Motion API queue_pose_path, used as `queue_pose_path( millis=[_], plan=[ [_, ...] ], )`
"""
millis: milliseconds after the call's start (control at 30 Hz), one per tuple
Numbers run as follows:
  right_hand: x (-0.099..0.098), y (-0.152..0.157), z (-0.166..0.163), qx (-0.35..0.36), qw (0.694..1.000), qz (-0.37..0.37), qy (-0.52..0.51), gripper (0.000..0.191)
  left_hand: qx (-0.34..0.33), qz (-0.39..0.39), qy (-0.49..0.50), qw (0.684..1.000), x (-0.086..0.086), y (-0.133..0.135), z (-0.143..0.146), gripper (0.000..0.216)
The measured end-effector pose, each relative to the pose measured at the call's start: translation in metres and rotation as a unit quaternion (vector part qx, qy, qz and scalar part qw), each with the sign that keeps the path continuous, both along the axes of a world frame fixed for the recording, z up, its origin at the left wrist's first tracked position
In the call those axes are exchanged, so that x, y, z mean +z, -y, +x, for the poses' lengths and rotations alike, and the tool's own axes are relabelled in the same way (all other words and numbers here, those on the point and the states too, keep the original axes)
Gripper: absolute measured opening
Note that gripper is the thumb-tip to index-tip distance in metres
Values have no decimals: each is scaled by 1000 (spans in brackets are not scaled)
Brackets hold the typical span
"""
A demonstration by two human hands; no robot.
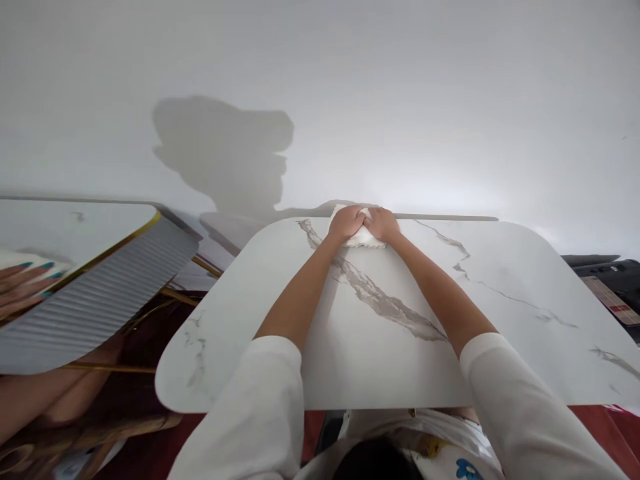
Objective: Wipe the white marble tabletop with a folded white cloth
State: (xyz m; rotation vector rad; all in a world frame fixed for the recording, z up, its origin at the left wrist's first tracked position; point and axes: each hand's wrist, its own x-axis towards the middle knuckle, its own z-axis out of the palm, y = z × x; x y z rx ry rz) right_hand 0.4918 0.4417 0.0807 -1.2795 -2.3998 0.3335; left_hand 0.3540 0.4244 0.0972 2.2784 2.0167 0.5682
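Both my arms stretch forward across a white marble-patterned table [500, 320]. My left hand [346, 223] and my right hand [383, 224] lie side by side on a small white cloth [364, 237] at the table's far edge, next to the wall. The fingers of both hands are curled down onto the cloth and press it against the tabletop. Only the edges of the cloth show around the hands. White sleeves cover my upper arms.
A white wall [400, 100] rises right behind the table's far edge. At the left stands a second table with a ribbed grey side and gold trim [100, 293]; another person's hand with teal nails [25, 280] rests on it. Dark objects [605, 280] sit at the right.
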Motion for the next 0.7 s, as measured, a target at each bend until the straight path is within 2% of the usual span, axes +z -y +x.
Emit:
queue_pose_path(
  millis=[167,300,467,700],
  plan=[
    [-2,23,6,-18,1000,9,1,50,-39,20,-43,998,-2,18,6,38],
    [0,62,16,-17,1000,-1,21,56,-73,56,-67,994,-2,55,13,37],
    [3,135,28,-15,1000,9,20,56,-87,53,-94,990,3,126,23,41],
    [11,246,48,23,999,42,-2,57,-45,9,-106,993,6,243,37,51]
  ],
)
